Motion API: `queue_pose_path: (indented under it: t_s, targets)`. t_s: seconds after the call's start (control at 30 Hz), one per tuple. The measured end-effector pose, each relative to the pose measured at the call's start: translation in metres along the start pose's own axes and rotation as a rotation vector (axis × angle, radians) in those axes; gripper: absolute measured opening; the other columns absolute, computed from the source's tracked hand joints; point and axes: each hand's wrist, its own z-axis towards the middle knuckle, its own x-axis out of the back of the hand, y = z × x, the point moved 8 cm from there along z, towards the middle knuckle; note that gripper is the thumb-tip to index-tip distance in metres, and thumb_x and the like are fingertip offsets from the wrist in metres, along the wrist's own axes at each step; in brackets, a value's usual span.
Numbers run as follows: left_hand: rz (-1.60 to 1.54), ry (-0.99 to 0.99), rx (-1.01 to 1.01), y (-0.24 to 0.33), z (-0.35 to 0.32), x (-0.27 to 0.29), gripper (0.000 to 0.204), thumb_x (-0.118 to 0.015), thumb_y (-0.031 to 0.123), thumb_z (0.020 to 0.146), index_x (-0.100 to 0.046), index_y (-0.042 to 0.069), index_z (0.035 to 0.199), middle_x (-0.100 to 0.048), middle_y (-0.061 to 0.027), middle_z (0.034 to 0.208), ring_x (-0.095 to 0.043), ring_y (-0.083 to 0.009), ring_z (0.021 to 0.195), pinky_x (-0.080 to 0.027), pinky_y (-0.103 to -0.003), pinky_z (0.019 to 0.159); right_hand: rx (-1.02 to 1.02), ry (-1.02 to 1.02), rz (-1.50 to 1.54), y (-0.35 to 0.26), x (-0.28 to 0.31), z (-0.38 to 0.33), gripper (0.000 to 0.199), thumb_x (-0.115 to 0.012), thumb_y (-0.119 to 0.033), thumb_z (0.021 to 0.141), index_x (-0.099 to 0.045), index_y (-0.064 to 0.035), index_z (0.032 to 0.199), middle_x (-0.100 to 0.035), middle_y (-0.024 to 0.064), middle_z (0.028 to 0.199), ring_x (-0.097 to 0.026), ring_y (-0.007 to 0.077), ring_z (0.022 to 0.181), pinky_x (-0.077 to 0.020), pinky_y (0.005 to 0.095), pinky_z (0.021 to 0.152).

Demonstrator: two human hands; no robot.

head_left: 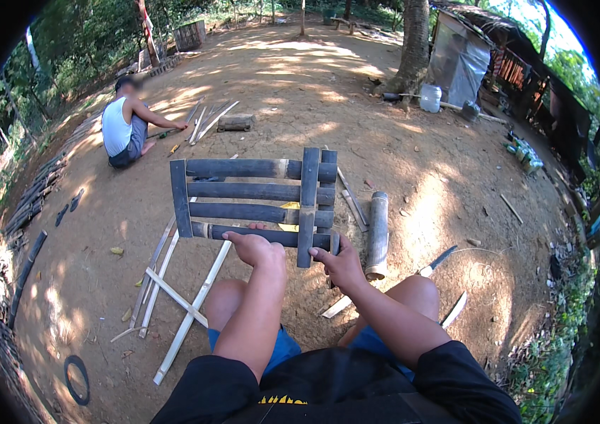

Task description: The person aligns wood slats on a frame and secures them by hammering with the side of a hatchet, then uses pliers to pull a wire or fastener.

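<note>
Up in front of me is a slatted bamboo frame (243,191), with several dark half-round slats running crosswise between upright strips at its left and right ends. My left hand (254,247) is closed round the lowest slat near its middle, with some fingers hidden behind it. At the lower right corner, my right hand (341,265) grips the frame, thumb toward the upright strip. Something yellow shows through the gaps between the slats; its kind I cannot make out. A thick bamboo tube (377,237) lies on the ground just right of the frame.
Two blades, a knife (437,261) and another blade (454,311), lie by my right knee. Split bamboo strips (190,311) cross on the dirt at left. Farther off, a person (127,124) crouches beside more strips. A tree trunk (414,49) and a shed (459,53) stand behind.
</note>
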Motion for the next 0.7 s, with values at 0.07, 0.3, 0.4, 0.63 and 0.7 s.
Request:
queue_pose_path:
  t_s: [0.07,0.3,0.4,0.63,0.7]
  targets:
    - [0.002,0.0,-0.001,0.001,-0.002,0.0,0.066,-0.028,0.055,0.11,-0.042,-0.001,0.143,-0.055,-0.0103,0.109,-0.054,-0.0212,0.093,-0.047,-0.038,0.092,-0.024,-0.016,-0.017,0.001,0.001,0.0,0.042,-0.085,-0.019,0.084,-0.06,-0.0033,0.113,-0.066,0.0008,0.079,-0.053,0.0062,0.057,-0.0443,0.0238,0.05]
    - [-0.031,-0.02,-0.01,0.002,0.007,0.0,0.066,-0.028,0.053,0.11,-0.042,-0.001,0.144,-0.055,-0.0093,0.11,-0.053,-0.0199,0.093,-0.047,-0.037,0.093,-0.073,-0.011,0.026,0.006,0.011,-0.001,0.06,-0.082,-0.018,0.088,-0.054,-0.0007,0.138,-0.069,0.0061,0.092,-0.053,0.0062,0.058,-0.0442,0.0239,0.05]
    - [-0.031,-0.019,0.001,0.002,0.003,0.0,0.065,-0.028,0.053,0.111,-0.042,-0.001,0.144,-0.055,-0.0089,0.109,-0.052,-0.0192,0.09,-0.047,-0.037,0.092,-0.124,-0.025,0.026,0.011,0.017,-0.004,0.068,-0.08,-0.016,0.09,-0.047,-0.0007,0.147,-0.069,0.0083,0.1,-0.053,0.0064,0.06,-0.0444,0.0239,0.051]
    - [-0.04,-0.016,-0.017,0.007,0.005,0.0,0.065,-0.029,0.052,0.111,-0.043,-0.003,0.142,-0.054,-0.0085,0.105,-0.052,-0.018,0.085,-0.049,-0.035,0.085,-0.113,-0.022,-0.024,0.01,0.022,-0.008,0.065,-0.079,-0.017,0.091,-0.048,0.0005,0.145,-0.068,0.0086,0.102,-0.054,0.0065,0.063,-0.0446,0.0234,0.053]
    - [-0.047,-0.018,-0.018,0.008,0.004,-0.001,0.065,-0.029,0.052,0.111,-0.043,-0.004,0.141,-0.054,-0.0087,0.104,-0.052,-0.0181,0.084,-0.049,-0.035,0.085,-0.115,-0.02,-0.032,0.01,0.023,-0.008,0.065,-0.079,-0.017,0.091,-0.047,0.0008,0.145,-0.068,0.0086,0.102,-0.054,0.0065,0.063,-0.0446,0.0234,0.053]
